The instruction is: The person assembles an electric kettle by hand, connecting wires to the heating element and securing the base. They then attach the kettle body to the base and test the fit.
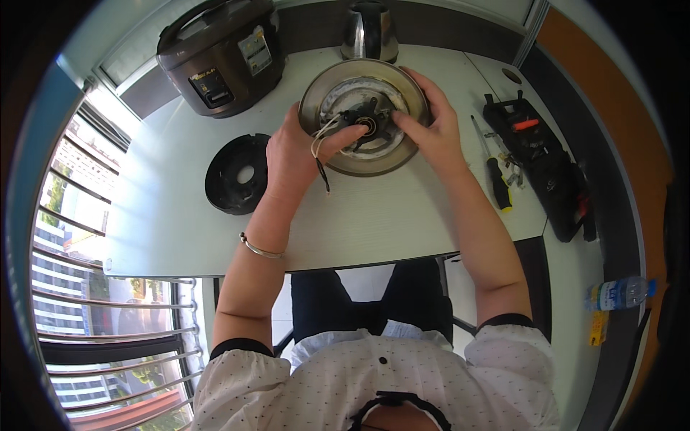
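Between both hands is a round steel kettle body [366, 164], its underside facing up. At its centre sits a black round connector [368, 126], and thin pale wires [317, 147] with a dark end hang over the left rim. My left hand [293, 149] grips the left rim, its thumb pressing on the connector. My right hand [435, 131] wraps round the right rim, thumb resting on the underside beside the connector. The fingers beneath the body are hidden. Left of it, a black round base cover [223, 179] with a central hole lies on the white table, next to my left wrist.
A dark electric pressure cooker [219, 65] stands at the back left, a steel kettle-like vessel [369, 32] at the back. On the right lie a black-and-yellow screwdriver [497, 183], small metal bits [512, 171] and an open black tool case [535, 154]. A water bottle [622, 294] is far right.
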Action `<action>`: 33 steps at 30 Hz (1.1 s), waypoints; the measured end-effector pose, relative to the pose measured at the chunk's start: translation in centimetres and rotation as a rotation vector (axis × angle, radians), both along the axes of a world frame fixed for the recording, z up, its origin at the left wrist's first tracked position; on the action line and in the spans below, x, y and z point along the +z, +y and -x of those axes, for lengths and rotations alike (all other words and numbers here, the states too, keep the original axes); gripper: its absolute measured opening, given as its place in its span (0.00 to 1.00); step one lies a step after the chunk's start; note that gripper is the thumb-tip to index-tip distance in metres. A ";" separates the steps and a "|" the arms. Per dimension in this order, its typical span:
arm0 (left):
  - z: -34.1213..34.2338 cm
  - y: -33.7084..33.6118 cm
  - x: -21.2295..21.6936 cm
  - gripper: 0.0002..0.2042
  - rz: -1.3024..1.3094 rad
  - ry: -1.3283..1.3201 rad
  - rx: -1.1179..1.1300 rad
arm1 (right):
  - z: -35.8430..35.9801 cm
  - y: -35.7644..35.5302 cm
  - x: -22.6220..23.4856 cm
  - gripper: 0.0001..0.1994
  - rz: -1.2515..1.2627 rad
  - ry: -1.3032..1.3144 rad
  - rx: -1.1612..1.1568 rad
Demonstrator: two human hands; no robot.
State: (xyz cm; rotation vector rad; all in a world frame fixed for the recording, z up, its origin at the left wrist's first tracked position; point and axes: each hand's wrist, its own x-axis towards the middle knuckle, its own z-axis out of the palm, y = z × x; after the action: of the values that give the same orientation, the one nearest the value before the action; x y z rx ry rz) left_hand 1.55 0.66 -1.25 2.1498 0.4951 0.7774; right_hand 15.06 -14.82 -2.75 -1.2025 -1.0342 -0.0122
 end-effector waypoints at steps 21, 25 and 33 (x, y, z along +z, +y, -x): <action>0.3 0.2 -0.2 0.44 -0.078 -0.045 -0.004 | -0.7 -0.2 0.1 0.29 -0.007 0.115 -0.033; 0.2 -0.1 -0.1 0.46 -0.052 0.009 0.020 | -0.7 -0.2 0.0 0.29 -0.007 0.091 -0.028; 0.1 0.2 -0.2 0.48 0.020 0.065 0.010 | -0.6 -0.1 -0.1 0.29 -0.007 0.098 -0.020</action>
State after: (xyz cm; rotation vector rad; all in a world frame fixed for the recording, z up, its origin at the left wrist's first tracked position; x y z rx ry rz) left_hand 1.47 0.84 -1.41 2.1612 0.5453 0.7071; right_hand 15.63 -14.92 -2.81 -1.1951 -0.9355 0.0272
